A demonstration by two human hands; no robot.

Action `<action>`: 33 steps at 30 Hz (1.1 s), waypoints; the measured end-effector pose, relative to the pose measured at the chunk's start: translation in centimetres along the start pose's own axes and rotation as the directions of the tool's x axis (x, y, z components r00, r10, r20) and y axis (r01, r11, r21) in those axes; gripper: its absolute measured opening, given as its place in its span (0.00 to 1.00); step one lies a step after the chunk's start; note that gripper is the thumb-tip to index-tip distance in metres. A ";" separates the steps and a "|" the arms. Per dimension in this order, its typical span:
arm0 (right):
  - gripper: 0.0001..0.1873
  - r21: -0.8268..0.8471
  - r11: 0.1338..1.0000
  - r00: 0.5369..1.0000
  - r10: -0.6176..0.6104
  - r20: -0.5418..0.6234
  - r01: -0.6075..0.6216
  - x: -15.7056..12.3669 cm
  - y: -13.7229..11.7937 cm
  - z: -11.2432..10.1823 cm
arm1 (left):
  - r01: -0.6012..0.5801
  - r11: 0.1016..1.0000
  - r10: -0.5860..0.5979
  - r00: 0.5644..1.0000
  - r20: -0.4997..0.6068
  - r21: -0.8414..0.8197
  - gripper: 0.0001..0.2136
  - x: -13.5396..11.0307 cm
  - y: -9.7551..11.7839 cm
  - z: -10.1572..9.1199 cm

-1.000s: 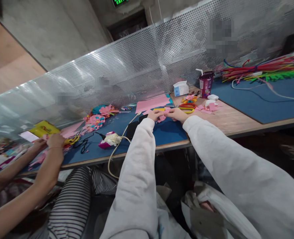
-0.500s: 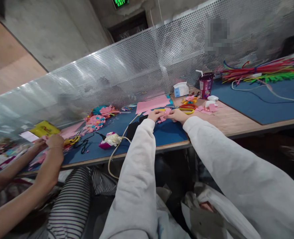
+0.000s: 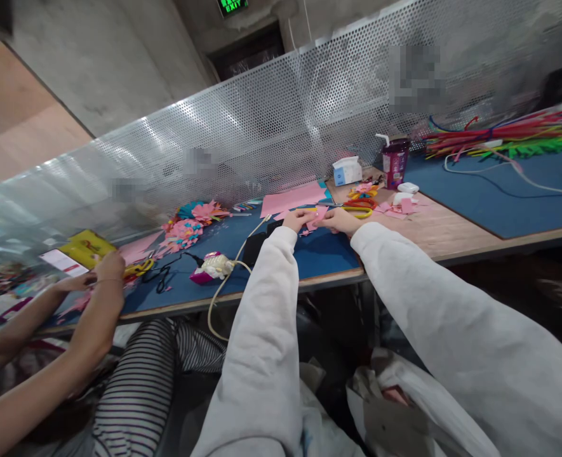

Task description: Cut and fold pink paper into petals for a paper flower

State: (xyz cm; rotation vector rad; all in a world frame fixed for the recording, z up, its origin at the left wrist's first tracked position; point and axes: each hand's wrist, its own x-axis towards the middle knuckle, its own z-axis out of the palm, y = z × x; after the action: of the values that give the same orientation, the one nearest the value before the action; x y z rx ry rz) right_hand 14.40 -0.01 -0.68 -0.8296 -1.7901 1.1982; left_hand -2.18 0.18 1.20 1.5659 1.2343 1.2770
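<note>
Between my two hands is a small piece of pink paper (image 3: 319,216), pinched from both sides above the blue mat (image 3: 326,257). My left hand (image 3: 297,219) is closed on its left edge, and my right hand (image 3: 340,219) is closed on its right side. Just behind my right hand lie scissors (image 3: 361,210) with orange and yellow handles. A large pink paper sheet (image 3: 293,198) rests farther back. Pink scraps (image 3: 395,209) lie to the right of my right hand.
A purple cup (image 3: 395,164) with a straw and a tissue pack (image 3: 347,171) stand behind. Left are paper flowers (image 3: 183,235), a power strip (image 3: 213,268) with a cable, and a co-worker's hands (image 3: 107,270). A perforated metal panel (image 3: 261,120) borders the table's back.
My hands keep nearly the same place and grip on the pink paper. On the left, the co-worker's hands have shifted slightly.
</note>
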 end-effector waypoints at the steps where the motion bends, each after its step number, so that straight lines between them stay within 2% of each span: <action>1: 0.22 0.004 1.000 1.000 -0.003 0.007 0.003 0.0 0.0 0.0 | 0.003 1.000 -0.003 1.000 0.008 -0.002 0.15 0.1 -0.1 0.0; 8: 0.21 -0.014 1.000 0.997 -0.013 0.073 0.015 0.1 0.1 -0.1 | 0.005 1.000 -0.004 0.999 0.034 -0.018 0.17 0.5 -0.6 -0.2; 27: 0.21 -0.040 0.997 0.995 -0.064 0.079 0.068 0.3 0.3 -0.2 | -0.006 1.000 0.005 1.000 -0.008 -0.012 0.16 -0.2 0.2 0.0; 33: 0.20 -0.039 0.995 0.991 -0.088 0.101 0.092 0.2 0.2 -0.2 | -0.031 0.997 0.031 1.000 -0.003 -0.066 0.17 0.5 -0.5 -0.3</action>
State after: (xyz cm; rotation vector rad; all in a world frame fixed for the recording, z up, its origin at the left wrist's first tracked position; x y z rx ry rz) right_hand 14.54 0.34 -0.80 -0.7167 -1.9197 1.1636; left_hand -2.53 0.76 0.87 1.5428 1.1617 1.3260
